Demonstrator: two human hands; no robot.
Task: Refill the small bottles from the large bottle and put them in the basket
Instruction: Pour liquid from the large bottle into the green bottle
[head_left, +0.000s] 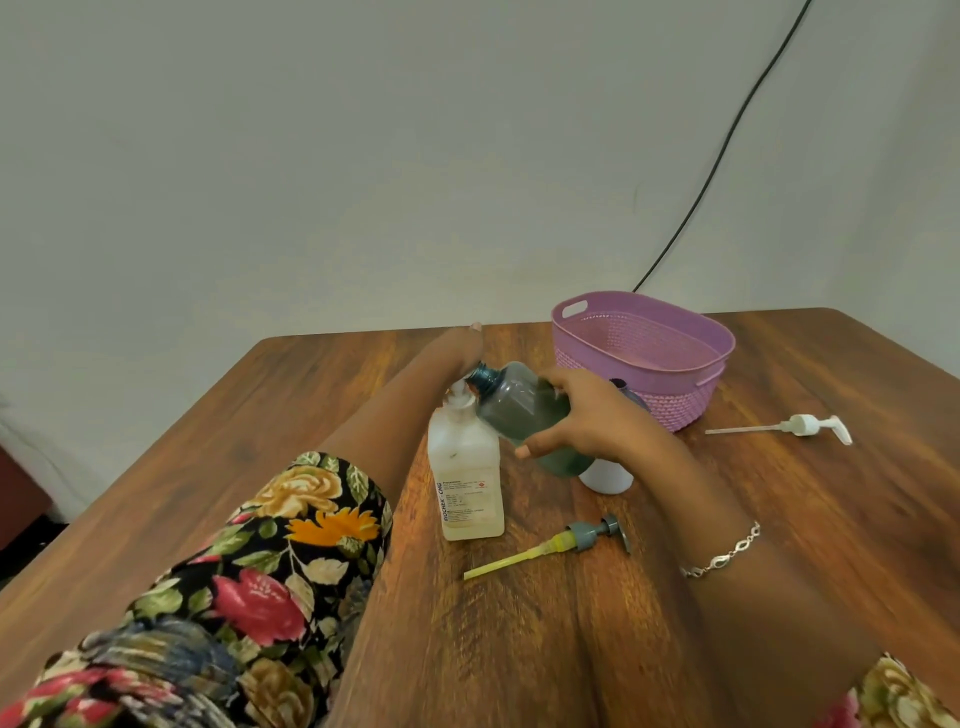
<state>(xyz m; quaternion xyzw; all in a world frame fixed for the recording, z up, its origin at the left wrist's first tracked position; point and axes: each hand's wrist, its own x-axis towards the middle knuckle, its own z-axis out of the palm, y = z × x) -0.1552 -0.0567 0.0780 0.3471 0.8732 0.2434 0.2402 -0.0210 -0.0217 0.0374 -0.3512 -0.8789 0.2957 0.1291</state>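
Over table, right hand around tilted green bottle

The counter is warm reddish-brown wood with darker grain streaks running along it. My sleeve is black, printed with big flowers in red, orange and dull gold among green leaves and some blue-grey petals. My bracelet is silver. The tinted bottle is see-through smoky grey-green with a darker teal neck. The square bottle is cloudy white to pale cream, and its white label carries blue lettering. The basket is lilac with a woven pattern on its wall. One pump has a grey head and a yellow tube; the other pump is all white. The wall is pale grey-green and a black cable crosses it.
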